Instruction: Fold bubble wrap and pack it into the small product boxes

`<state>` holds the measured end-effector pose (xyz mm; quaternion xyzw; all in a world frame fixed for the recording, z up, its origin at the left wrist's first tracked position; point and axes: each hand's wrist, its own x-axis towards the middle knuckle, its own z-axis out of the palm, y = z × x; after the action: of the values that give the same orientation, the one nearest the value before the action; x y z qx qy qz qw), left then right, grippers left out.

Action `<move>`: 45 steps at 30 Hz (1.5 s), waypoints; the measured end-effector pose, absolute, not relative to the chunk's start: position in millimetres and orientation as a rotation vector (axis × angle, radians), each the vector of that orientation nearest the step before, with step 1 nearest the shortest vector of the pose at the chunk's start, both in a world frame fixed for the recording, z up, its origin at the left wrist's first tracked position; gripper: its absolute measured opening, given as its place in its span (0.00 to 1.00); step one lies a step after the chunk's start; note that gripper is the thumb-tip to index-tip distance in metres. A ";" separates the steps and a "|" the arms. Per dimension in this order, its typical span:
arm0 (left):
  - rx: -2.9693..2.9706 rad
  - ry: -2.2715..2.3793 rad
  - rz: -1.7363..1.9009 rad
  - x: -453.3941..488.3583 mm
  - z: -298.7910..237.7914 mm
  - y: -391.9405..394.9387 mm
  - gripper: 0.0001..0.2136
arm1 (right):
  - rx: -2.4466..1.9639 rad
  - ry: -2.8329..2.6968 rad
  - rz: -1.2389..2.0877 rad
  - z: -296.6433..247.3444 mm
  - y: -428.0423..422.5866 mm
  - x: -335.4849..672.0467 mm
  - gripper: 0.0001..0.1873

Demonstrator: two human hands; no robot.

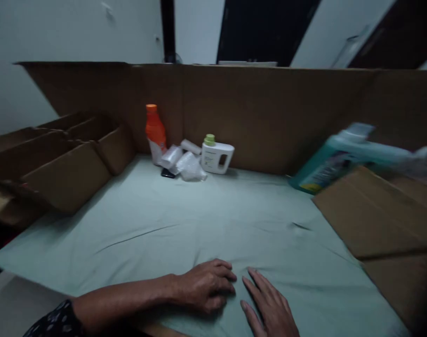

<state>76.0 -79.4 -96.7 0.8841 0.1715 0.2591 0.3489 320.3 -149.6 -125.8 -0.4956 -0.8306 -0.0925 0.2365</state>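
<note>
My left hand (206, 286) rests palm down on the pale green cloth (185, 220) near the front edge, fingers loosely bent, with nothing in it. Just to its right my right hand (269, 306) lies flat on the cloth, fingers stretched out and empty. The two hands almost touch. At the back stand an orange bottle (155, 131) and a white jug with a green cap (216, 157), with clear plastic wraps (185, 161) and a small dark object (167, 173) between them.
A blurred teal bottle (334, 161) is tilted in the air at the right, over a flat cardboard sheet (374, 215); what holds it is smeared at the frame's edge. Cardboard walls (269, 112) ring the cloth, and open cardboard boxes (66, 164) stand at the left.
</note>
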 end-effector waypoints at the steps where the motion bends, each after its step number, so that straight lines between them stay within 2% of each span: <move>1: 2.270 0.524 0.696 54.1 -94.7 -76.6 0.18 | -1.278 -2.341 -0.248 -123.7 -136.6 305.5 0.22; 4: 2.243 0.808 0.812 -11.6 -88.2 -61.1 0.17 | -1.046 -2.493 -0.214 -117.4 -100.0 256.2 0.23; 7: 2.206 1.312 1.008 -85.4 -72.5 -32.1 0.15 | -0.863 -2.581 -0.167 -113.8 -71.0 205.2 0.24; 12: 2.018 2.164 1.365 -220.3 -4.7 6.8 0.19 | -0.741 -2.585 -0.081 -117.5 -45.8 153.0 0.23; 15: 1.883 2.757 1.297 -276.9 36.6 4.9 0.27 | -0.749 -2.568 -0.005 -117.4 -43.1 148.4 0.23; 17: 1.776 2.883 1.082 -298.5 51.7 -1.8 0.23 | -0.779 -2.572 0.053 -112.8 -45.5 149.5 0.23; 21: 1.749 2.808 0.973 -309.5 56.3 -19.4 0.21 | -0.883 -2.587 0.207 -101.1 -53.3 149.3 0.22; 25: 2.066 2.560 0.983 -282.9 49.6 -52.1 0.19 | -0.947 -2.563 0.321 -100.7 -57.1 147.8 0.20; 28: 2.477 2.138 1.181 -242.7 40.0 -81.3 0.10 | -0.984 -2.469 0.401 -103.6 -56.1 149.5 0.22; 30: 2.712 1.832 1.224 -213.2 30.5 -98.9 0.04 | -1.002 -2.367 0.458 -102.9 -54.9 153.7 0.29; 33: 2.616 1.789 1.432 -181.0 11.7 -120.3 0.15 | -1.051 -2.228 0.578 -99.7 -55.8 166.9 0.38; 36: 2.097 1.957 1.742 -173.5 -12.6 -127.1 0.34 | -1.123 -2.158 0.670 -100.9 -60.8 185.0 0.43; 38: 1.795 1.962 1.660 -177.0 -30.4 -118.7 0.40 | -1.167 -2.133 0.696 -103.5 -64.4 194.1 0.46; 42: 1.496 1.733 1.118 -174.0 -57.4 -78.0 0.29 | -1.138 -2.075 0.817 -97.2 -62.7 192.5 0.44; 45: 1.400 1.510 1.023 -152.5 -67.1 -43.3 0.26 | -1.096 -1.959 0.968 -81.7 -49.2 181.7 0.41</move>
<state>-152.5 -43.3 -67.1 0.5556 0.5994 0.4060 0.4090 181.7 -49.2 -81.7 -0.4214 -0.7532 0.3721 0.3415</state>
